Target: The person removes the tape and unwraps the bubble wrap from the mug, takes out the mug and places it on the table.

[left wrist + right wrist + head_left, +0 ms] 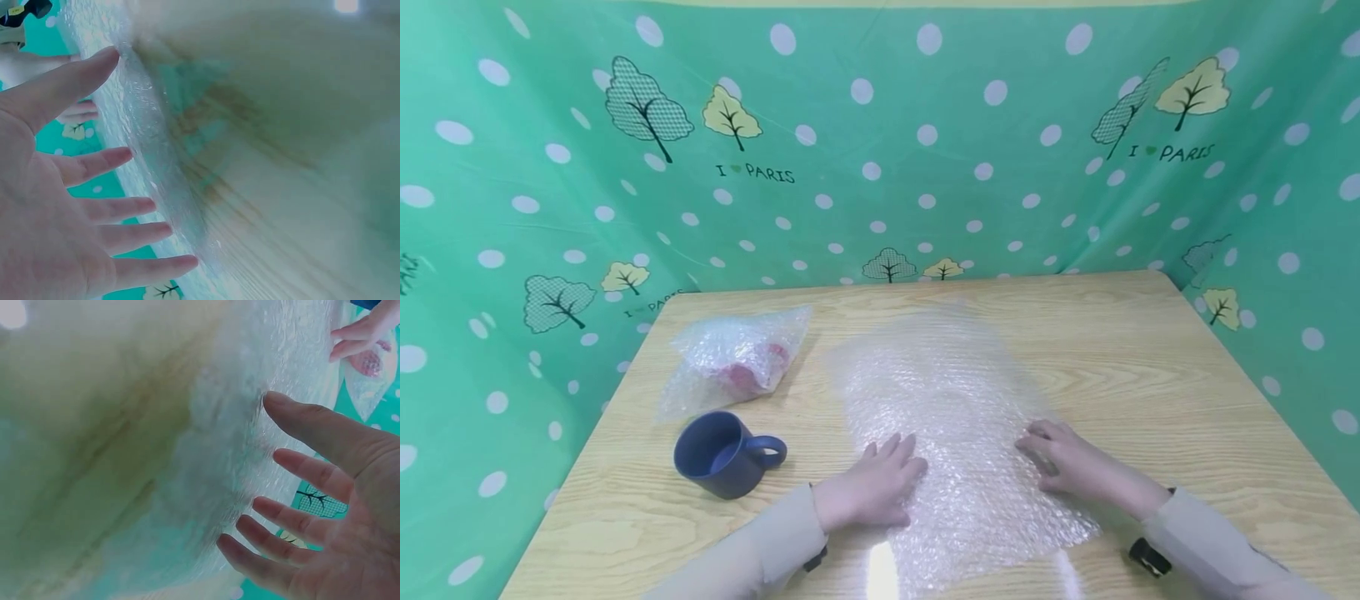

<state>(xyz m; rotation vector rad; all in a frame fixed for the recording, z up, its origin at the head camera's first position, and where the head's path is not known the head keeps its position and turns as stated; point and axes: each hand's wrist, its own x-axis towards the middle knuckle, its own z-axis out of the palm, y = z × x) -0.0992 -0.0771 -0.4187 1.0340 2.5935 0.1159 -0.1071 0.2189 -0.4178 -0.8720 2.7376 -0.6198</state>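
I am laying my left hand (876, 490) over the left edge of a sheet of bubble wrap (958, 392), with the fingers reaching out spread apart and holding nothing. My right hand (1070, 463) is meeting the opposite edge, its fingers also spaced apart, a little bent and gripping nothing. The wrap is lying between my two hands, running well past my fingertips on the far side and coming back nearer to me than either palm. In the wrist views its rim is curving just beside my fingertips; those views are hazy, so I cannot fairly tell how firmly I am pressing.

To the left of my left hand, a dark blue mug (718, 471) is standing upright, its handle pointing towards that hand. Beyond the mug, farther from my grip, a clear bubble-wrap packet (737, 354) is lying with something pinkish red showing through. Under my hands a pale wooden table (1120, 358) is carrying everything, and ahead of them a green dotted cloth (887, 117) is hanging behind its far edge.
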